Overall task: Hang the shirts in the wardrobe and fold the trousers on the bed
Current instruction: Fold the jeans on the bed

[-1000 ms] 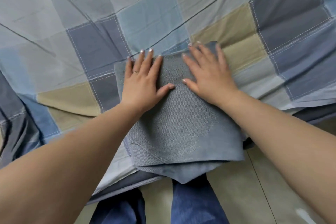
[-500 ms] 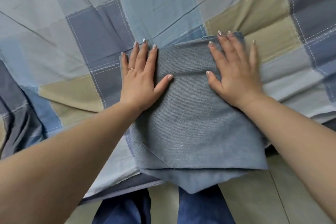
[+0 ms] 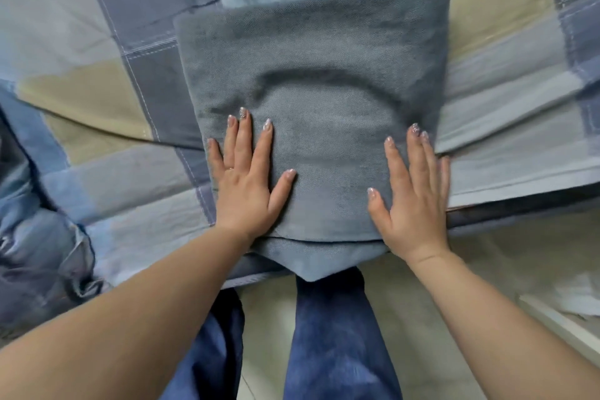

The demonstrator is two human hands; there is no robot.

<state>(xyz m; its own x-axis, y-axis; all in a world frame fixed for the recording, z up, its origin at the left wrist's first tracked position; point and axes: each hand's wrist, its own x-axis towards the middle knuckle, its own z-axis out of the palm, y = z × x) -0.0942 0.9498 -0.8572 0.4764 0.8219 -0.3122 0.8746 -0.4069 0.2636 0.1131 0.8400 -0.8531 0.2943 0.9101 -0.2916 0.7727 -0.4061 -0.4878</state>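
trousers [image 3: 311, 81]: folded into a square at bed [image 3: 97, 88] near edge, lower flap hanging over it | left hand [image 3: 246, 178]: flat, fingers straight, pressing near-left part | right hand [image 3: 412, 191]: flat, pressing near-right edge | why: likely flattening the folds so the stack holds

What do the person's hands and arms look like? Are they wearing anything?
Both forearms are bare, with no sleeves in view. The left hand wears a thin ring on one finger. The right hand shows no ring. The nails on both hands are long and pale, and some sparkle with glitter.
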